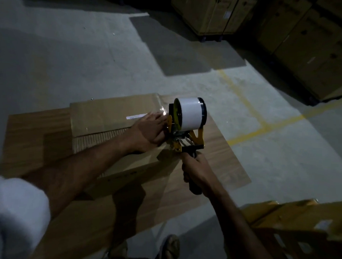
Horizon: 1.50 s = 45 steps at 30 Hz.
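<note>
one tape dispenser (185,136) carrying one white tape roll (189,114), one flat cardboard box (99,113) and two hands are at work here. the box lies on one wood-grained sheet (32,142) spread on the floor (71,54). the dispenser sits at the right end of the box, its head down against the cardboard. its long axis runs from the black handle, nearest the person, up and away to the yellow frame, with the roll standing on top. the roll's axle lies across the view, left to right. the right hand (195,170) is wrapped tight round the handle, fingers curled about it. the left hand (148,131) lies flat on the box top just beside the dispenser's head, fingers stretched out and pressing down. one white label (136,116) on the box is partly covered by those fingers and its print is too blurred to read. a clear strip of tape can only be guessed from glints near the hand. several stacked cartons (309,47) stand dim in the far right, cut off by the edge; one more carton (299,225) is cropped at the lower right. yellow lines (246,105) cross the floor.
</note>
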Motion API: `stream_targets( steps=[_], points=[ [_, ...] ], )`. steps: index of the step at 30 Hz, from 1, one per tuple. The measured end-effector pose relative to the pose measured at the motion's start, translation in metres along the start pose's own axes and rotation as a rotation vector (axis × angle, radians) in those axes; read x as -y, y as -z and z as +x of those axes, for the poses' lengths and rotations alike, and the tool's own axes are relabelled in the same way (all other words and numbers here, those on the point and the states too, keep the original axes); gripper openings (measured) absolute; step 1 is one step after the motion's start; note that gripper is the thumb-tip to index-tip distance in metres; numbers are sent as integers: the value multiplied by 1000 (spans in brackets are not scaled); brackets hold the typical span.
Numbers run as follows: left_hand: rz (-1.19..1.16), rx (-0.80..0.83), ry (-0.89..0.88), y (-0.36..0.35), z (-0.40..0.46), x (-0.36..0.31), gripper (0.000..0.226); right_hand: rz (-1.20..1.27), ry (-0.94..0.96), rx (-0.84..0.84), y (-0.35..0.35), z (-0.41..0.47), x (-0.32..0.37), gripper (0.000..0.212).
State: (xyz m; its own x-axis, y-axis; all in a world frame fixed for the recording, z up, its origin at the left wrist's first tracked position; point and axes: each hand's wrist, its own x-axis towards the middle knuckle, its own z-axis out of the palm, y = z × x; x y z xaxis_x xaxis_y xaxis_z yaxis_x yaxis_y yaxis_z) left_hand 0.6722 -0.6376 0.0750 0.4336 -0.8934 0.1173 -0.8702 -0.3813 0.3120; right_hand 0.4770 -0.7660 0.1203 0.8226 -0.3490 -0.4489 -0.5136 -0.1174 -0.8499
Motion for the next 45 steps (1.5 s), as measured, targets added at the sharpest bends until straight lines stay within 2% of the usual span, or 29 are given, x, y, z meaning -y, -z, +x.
stream_targets(
  steps=[3,8,15,20,29,32,36,41,45],
  points=[
    [5,-7,13,1,-1,-1,63,41,3,5,-1,-3,-4,20],
    [15,-1,51,2,-1,-7,56,102,14,45,11,-25,-21,29],
    [23,87,162,7,-6,-25,71,157,-7,78,22,-54,-50,31],
    [54,77,262,3,-1,-33,77,130,49,80,22,-53,-51,27],
    [72,59,326,1,2,-50,62,169,-4,40,22,-78,-104,34],
    [-69,-18,272,-2,-19,-65,53,109,31,76,28,-78,-111,26],
    [100,44,144,-10,-48,-71,62,129,2,81,26,-76,-122,16],
    [164,49,165,-7,-43,-68,63,200,-11,57,21,-71,-120,21],
    [167,29,219,-9,-37,-70,63,212,-18,55,22,-69,-116,15]
  ],
)
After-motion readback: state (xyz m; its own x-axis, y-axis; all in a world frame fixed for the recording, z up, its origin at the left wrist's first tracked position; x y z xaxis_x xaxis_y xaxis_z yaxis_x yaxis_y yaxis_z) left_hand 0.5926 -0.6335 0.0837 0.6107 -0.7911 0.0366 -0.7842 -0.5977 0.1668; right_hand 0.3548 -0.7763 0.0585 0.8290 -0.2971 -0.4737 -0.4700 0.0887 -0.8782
